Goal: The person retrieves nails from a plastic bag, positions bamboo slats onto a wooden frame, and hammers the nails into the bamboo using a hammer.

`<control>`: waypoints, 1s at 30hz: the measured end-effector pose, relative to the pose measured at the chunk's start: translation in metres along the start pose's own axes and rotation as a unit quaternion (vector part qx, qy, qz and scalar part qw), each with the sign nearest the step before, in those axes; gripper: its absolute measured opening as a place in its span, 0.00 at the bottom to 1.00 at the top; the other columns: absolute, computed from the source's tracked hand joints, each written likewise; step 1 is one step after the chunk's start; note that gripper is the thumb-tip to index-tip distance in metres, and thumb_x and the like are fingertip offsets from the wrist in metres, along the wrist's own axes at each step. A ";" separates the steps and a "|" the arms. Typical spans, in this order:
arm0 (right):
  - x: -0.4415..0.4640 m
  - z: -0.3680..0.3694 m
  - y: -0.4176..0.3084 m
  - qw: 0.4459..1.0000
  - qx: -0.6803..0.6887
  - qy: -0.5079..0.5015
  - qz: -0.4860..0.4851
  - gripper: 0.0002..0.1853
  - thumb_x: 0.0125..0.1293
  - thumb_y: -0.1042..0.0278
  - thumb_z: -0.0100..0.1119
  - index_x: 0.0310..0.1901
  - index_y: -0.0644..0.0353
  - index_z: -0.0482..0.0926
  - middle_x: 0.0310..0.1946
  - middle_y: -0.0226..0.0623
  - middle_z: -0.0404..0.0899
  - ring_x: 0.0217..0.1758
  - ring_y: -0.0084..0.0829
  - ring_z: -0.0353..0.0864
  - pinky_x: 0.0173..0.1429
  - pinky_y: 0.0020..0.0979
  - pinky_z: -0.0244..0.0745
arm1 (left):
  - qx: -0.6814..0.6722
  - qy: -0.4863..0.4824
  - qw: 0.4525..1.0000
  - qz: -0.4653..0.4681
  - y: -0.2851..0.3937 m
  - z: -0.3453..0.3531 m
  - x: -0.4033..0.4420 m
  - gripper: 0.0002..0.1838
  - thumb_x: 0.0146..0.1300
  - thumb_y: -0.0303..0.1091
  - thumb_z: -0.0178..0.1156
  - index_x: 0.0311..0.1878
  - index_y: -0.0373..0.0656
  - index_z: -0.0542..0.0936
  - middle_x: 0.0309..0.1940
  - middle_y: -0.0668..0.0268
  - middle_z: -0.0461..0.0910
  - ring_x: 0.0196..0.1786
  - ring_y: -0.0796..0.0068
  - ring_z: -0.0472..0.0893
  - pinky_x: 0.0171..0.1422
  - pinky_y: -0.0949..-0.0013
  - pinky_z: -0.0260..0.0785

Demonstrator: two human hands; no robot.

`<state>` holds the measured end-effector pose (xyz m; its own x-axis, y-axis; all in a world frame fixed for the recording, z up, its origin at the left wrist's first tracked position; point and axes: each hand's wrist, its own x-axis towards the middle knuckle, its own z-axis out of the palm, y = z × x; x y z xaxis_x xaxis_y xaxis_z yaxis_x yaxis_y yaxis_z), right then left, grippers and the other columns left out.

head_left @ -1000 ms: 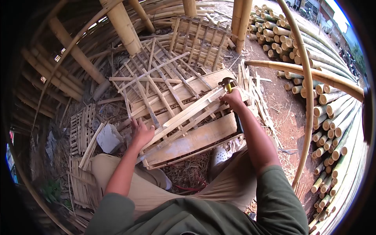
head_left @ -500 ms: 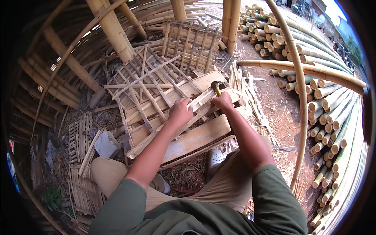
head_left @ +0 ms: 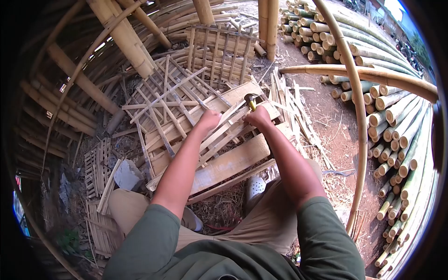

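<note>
My right hand (head_left: 258,117) is closed around a hammer (head_left: 252,104) with a yellow-and-black handle, its dark head over the far end of the bamboo work. Farther left, my left hand (head_left: 209,120) is closed with the fingertips pressed together above the slats; whatever it holds is hidden. Between and below both hands run pale bamboo slats (head_left: 220,141), laid lengthwise at a slant. Nearer to me lies a wide split bamboo piece (head_left: 233,162). A lattice of crossed bamboo strips (head_left: 163,100) lies beyond my left hand.
Stacked bamboo poles (head_left: 401,140) fill the right side. A curved bamboo pole (head_left: 357,102) rises before them, and a horizontal pole (head_left: 326,70) juts across. Another slatted panel (head_left: 219,53) stands behind. A grey block (head_left: 127,174) sits by my left knee. Loose strips (head_left: 298,116) lie at the right.
My left hand has lifted slightly and moved left and away from me, its fingers now drawn together. The hammer, still in my right hand, has shifted a little left; the view has also moved slightly.
</note>
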<state>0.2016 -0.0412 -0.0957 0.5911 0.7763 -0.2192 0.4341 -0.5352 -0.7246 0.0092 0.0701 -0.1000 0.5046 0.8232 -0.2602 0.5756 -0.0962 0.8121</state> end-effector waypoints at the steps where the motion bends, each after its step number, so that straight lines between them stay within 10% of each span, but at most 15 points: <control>1: 0.003 0.002 0.002 1.000 0.017 -0.010 0.006 0.18 0.47 0.62 0.77 0.29 0.70 0.82 0.26 0.44 0.83 0.28 0.36 0.84 0.35 0.35 0.77 | 0.002 -0.019 1.000 -0.007 0.000 -0.002 0.003 0.15 0.66 0.38 0.60 0.46 0.34 0.84 0.43 0.55 0.85 0.47 0.69 0.82 0.53 0.61 0.71; 17: 0.007 0.002 0.005 0.999 0.009 -0.033 0.014 0.23 0.45 0.58 0.74 0.36 0.71 0.84 0.39 0.55 0.85 0.44 0.46 0.86 0.50 0.39 0.79 | 0.242 0.139 0.960 0.015 0.022 0.011 -0.026 0.15 0.55 0.42 0.70 0.41 0.43 0.84 0.46 0.58 0.82 0.52 0.59 0.81 0.56 0.62 0.72; 22: 0.000 0.001 0.001 1.000 -0.025 0.011 -0.013 0.20 0.45 0.58 0.76 0.31 0.70 0.83 0.31 0.49 0.85 0.35 0.41 0.87 0.42 0.37 0.79 | 0.265 0.179 0.946 0.051 0.006 0.022 -0.016 0.32 0.53 0.40 0.69 0.62 0.51 0.70 0.69 0.62 0.62 0.75 0.56 0.55 0.75 0.45 0.47; 30: -0.008 -0.006 -0.005 0.997 -0.062 0.017 -0.034 0.21 0.45 0.56 0.76 0.31 0.69 0.84 0.31 0.51 0.85 0.35 0.43 0.87 0.43 0.38 0.80 | 0.209 0.197 0.952 0.105 -0.018 0.025 -0.001 0.47 0.55 0.46 0.67 0.73 0.42 0.54 0.76 0.57 0.47 0.79 0.52 0.41 0.80 0.46 0.30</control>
<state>0.1992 -0.0464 -0.0861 0.5789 0.8018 -0.1482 0.5538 -0.5201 -0.6502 0.0146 0.0573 -0.1279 0.4036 0.8994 0.1677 0.7360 -0.4280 0.5246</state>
